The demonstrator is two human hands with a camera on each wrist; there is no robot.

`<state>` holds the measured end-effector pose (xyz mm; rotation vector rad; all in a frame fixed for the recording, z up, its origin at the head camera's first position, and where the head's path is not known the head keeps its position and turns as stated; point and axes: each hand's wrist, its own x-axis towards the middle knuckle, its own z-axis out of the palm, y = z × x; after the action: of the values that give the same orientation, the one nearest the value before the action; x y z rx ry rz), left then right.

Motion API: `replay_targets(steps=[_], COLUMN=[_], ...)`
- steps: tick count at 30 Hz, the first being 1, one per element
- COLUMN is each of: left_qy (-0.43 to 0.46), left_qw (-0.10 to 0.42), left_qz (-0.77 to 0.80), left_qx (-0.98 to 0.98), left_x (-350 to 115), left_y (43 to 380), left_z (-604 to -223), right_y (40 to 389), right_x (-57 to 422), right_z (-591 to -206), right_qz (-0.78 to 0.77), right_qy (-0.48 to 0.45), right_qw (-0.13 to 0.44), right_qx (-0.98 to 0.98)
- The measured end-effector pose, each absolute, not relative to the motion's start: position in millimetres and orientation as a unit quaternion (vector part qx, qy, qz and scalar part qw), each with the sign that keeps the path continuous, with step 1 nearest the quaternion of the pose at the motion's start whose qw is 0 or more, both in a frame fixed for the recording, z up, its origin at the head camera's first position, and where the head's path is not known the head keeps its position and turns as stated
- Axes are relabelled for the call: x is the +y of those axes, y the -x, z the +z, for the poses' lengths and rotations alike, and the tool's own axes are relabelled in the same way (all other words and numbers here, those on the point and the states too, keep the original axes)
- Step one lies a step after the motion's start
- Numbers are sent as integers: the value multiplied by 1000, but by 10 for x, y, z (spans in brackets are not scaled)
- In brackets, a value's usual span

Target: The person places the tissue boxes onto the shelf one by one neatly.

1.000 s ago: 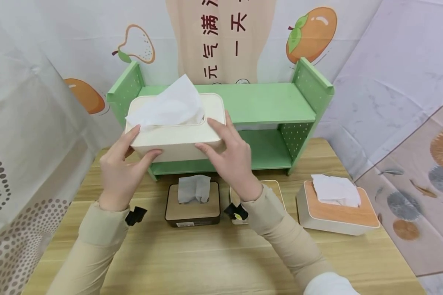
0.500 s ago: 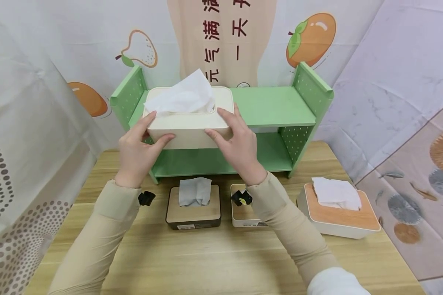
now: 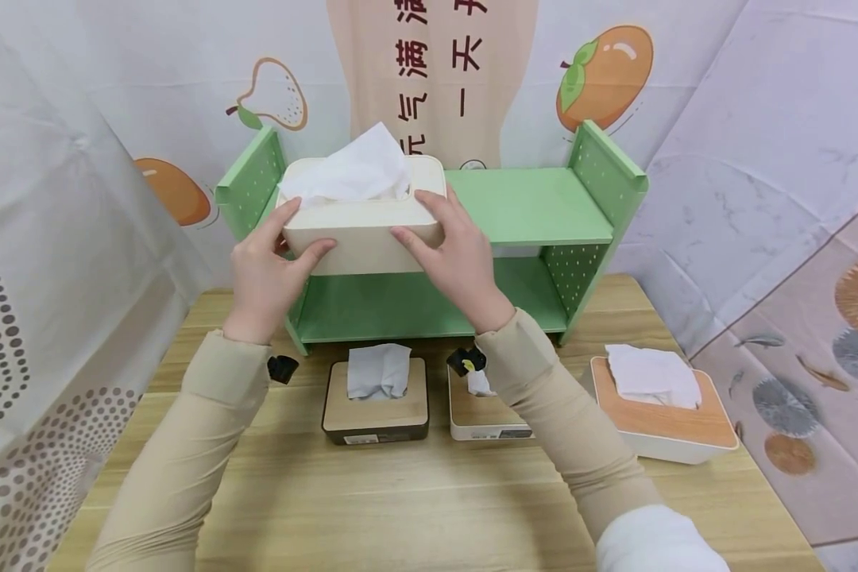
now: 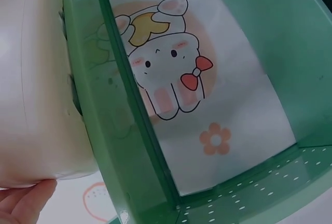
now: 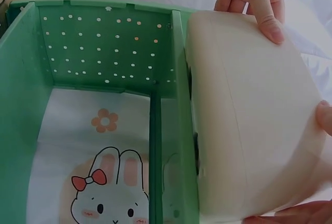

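Note:
A cream tissue box with a white tissue sticking out of its top is held between both hands. My left hand grips its left end, thumb on the front face. At the right end my right hand grips it, thumb on the front and fingers over the top and side. The box is at the left part of the upper board of a green two-tier shelf. In the right wrist view the box's underside edge lies right at the shelf board.
On the wooden table before the shelf stand a black-edged tissue box, a small white one with wooden lid partly behind the right sleeve, and a white one with orange-brown lid at right. Printed cloth hangs behind.
Both hands have carried the cream tissue box rightward and farther back over the shelf's upper board. Over the last half second it has shifted only slightly backward.

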<state>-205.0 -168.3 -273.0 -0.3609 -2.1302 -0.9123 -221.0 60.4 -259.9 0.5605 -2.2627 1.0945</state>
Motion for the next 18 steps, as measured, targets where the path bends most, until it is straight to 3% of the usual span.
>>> replay_targets(steps=[18], left_qy=[71], left_qw=[272], left_qz=[-397], left_qx=[-874], left_x=[-1767], left_y=[2300], left_z=[-2440], right_y=[2512], right_x=[539], right_z=[-2369], right_qz=[373], right_qy=[-172], right_qw=[183], right_qx=[-893])
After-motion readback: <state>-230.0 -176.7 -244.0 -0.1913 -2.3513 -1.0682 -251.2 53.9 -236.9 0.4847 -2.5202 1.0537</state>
